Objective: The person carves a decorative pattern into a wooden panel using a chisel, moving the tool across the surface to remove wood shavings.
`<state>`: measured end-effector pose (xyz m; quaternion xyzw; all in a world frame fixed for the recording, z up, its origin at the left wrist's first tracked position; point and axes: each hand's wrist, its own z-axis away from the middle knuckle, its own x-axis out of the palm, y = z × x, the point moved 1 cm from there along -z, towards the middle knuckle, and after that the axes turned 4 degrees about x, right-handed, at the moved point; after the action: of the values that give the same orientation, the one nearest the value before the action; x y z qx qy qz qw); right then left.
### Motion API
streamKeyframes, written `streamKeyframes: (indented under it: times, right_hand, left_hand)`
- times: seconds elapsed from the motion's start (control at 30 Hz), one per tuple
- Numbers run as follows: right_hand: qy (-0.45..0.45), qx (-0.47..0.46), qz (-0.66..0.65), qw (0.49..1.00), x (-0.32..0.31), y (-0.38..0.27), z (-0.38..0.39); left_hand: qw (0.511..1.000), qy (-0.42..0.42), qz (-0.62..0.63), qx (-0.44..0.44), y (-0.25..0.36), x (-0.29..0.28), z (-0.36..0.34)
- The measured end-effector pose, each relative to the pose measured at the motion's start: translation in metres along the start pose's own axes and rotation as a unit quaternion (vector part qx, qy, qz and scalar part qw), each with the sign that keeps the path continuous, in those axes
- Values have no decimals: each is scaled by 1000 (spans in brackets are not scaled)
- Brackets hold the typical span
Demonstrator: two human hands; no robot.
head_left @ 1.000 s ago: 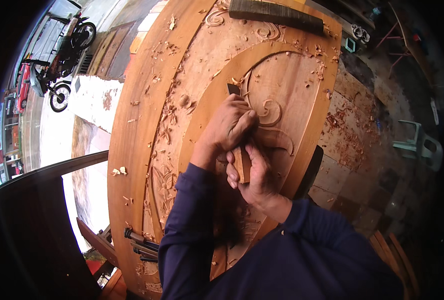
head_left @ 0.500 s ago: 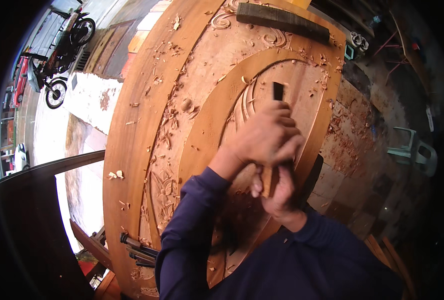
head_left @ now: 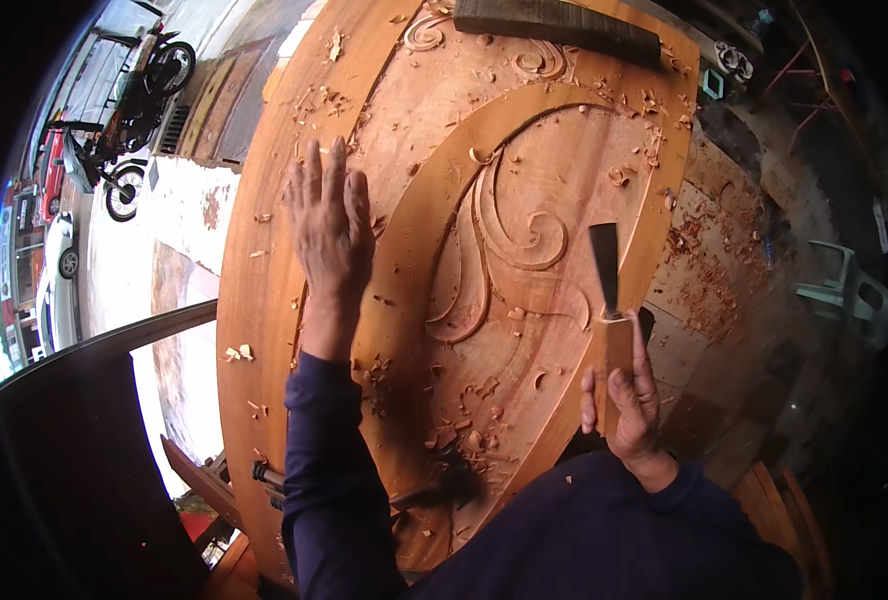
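Observation:
My left hand [head_left: 331, 230] is held flat over the left side of a carved wooden panel [head_left: 419, 215], its fingers stretched and holding nothing. My right hand [head_left: 636, 412] grips the wooden handle of a chisel [head_left: 605, 270] near the panel's right edge. The chisel's dark, flat blade points away from me, apart from the carving. Between the hands lies a raised scroll carving [head_left: 536, 243] with leaf-like curves, inside a broad curved band. Wood shavings [head_left: 474, 438] are scattered over the panel, thickest near my body.
A dark wooden block [head_left: 564, 28] lies across the panel's far end. Dark tools [head_left: 269, 478] sit at the lower left, partly behind my left arm. On the right, shavings cover the floor beside a pale green plastic stool [head_left: 844, 285]. A motorcycle [head_left: 129, 130] stands outside at left.
My left hand has left the chisel, moved left and spread out. My right hand has drawn the chisel right and slightly nearer, uncovering the scroll carving.

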<state>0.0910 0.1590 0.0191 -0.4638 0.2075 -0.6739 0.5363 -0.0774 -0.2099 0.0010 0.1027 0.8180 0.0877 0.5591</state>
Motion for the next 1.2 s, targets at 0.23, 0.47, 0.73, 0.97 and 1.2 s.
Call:
streamKeyframes:
  times: [0.23,0.47,0.73,0.97,1.2]
  right_hand:
    - [-49,50,7,998,4,0,2]
    - [-145,133,-33,980,25,16,6]
    - [-129,194,-120,965,53,5,-17]
    - [-93,235,-214,944,76,0,-5]
    - [-74,245,-214,943,81,-4,-5]
  left_hand:
    - [914,-191,273,233,111,-16,105]
    - [882,-134,333,305,156,-19,91]
    - [876,-164,363,273,132,9,77]
    - [847,-197,416,265,126,4,73]
    - [832,-200,446,263,124,8,65]
